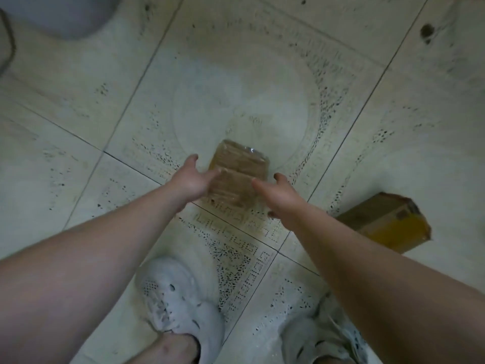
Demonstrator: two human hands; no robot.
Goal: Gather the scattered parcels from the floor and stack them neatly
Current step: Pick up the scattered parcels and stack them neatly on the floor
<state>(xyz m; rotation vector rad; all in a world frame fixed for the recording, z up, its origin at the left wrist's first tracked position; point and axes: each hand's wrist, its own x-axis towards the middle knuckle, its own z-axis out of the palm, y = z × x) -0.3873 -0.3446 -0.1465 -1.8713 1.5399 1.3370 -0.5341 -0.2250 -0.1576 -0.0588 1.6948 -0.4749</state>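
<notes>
Taped brown parcel on the floor, straight ahead, long axis pointing away from the feet. It sits between both hands: left hand spread wide at its left edge, seemingly nearer; right hand open just beside its right edge. Neither grips. A second box lies further right.

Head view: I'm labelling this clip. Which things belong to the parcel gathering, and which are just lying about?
Job: taped brown parcel, yellow-brown box, left hand, right hand.
Just there: grey rounded object at top left, white shoes.
</notes>
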